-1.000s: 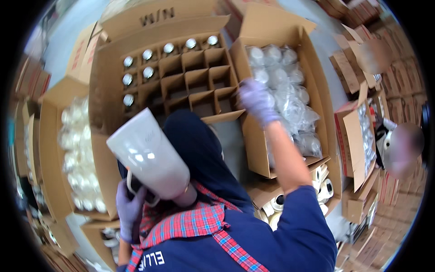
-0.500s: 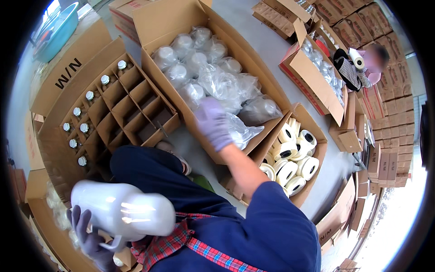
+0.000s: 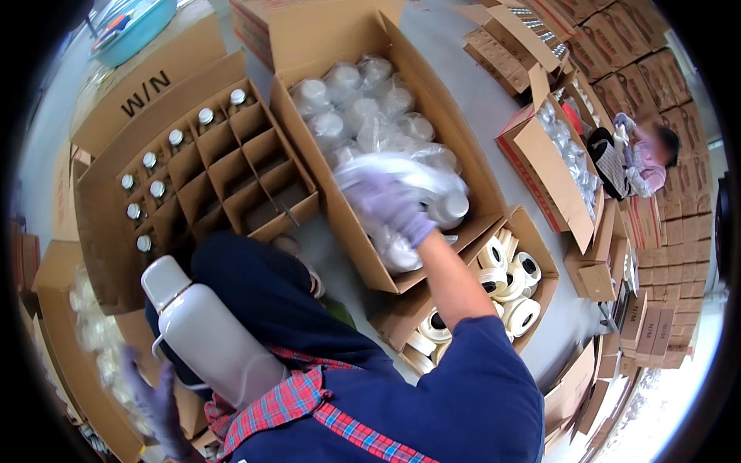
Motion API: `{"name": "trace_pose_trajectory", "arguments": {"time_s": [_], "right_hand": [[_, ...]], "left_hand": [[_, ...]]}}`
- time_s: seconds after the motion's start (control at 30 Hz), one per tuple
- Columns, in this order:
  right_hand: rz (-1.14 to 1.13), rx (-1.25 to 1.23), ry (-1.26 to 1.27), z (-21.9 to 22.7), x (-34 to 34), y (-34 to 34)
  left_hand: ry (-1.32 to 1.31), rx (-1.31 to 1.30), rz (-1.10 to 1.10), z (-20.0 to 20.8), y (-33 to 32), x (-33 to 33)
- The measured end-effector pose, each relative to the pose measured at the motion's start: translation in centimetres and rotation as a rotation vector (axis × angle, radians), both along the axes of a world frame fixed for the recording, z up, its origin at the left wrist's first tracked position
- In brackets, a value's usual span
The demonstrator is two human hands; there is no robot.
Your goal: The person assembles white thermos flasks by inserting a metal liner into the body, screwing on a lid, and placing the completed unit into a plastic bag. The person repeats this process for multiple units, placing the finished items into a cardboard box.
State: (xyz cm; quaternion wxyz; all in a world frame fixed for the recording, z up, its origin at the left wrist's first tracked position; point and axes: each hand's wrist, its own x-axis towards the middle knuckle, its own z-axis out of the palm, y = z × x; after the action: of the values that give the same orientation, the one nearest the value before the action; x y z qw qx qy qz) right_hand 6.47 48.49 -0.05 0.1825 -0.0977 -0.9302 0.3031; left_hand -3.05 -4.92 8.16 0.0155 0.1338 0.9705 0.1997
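My left hand (image 3: 152, 401), in a pale purple glove, has its fingers spread apart. It is beside a white vacuum jug (image 3: 212, 332) with a side handle, which leans upright across my lap against my plaid apron (image 3: 289, 397). My right hand (image 3: 390, 202), gloved alike, reaches into an open carton (image 3: 351, 243) of white, round-ended items (image 3: 363, 112) wrapped in clear plastic bags. Motion smears its fingers, so their grip on the loose plastic bag (image 3: 444, 174) does not show.
A divided carton (image 3: 104, 239) at left holds several bottles with silvery caps. White ring-shaped parts (image 3: 521, 312) fill a carton right of my arm. Another bagged-goods carton (image 3: 58, 309) stands at far left, a blue basin (image 3: 139, 35) behind. A co-worker (image 3: 648, 154) sits at far right.
The jug has swung from lying sideways to leaning upright, and my left hand has come off it. My right hand has moved slightly, shifting the plastic bag. The view has turned a little.
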Motion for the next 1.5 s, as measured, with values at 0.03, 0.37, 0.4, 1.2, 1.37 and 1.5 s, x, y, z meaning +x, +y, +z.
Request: {"name": "trace_pose_trajectory", "arguments": {"time_s": [0.03, 0.37, 0.4, 1.2, 1.37, 1.5], "right_hand": [[0.33, -0.03, 0.154, 2.7, -3.0, -4.9], [0.339, -1.065, 0.335, 17.1, -23.0, -12.5], [0.371, -0.864, 0.413, 16.3, -21.7, -12.5], [0.096, -1.842, 0.222, 4.2, -21.4, -21.7], [0.635, -1.637, 0.074, 5.0, -18.8, -23.2], [0.482, -1.02, -0.004, 2.4, -22.2, -20.0]], "left_hand": [[0.255, -0.023, -0.094, 2.4, 2.0, -0.5], [-0.205, 1.275, -0.097, 3.6, 15.2, -16.2], [-0.284, 1.458, -0.099, 3.8, 14.1, -17.3], [0.64, 0.602, 0.013, -4.7, 7.9, -17.1], [-0.261, 1.582, 0.148, -7.6, 6.8, -17.7], [-0.423, 1.898, 0.088, -5.8, 6.5, -17.6]]}}
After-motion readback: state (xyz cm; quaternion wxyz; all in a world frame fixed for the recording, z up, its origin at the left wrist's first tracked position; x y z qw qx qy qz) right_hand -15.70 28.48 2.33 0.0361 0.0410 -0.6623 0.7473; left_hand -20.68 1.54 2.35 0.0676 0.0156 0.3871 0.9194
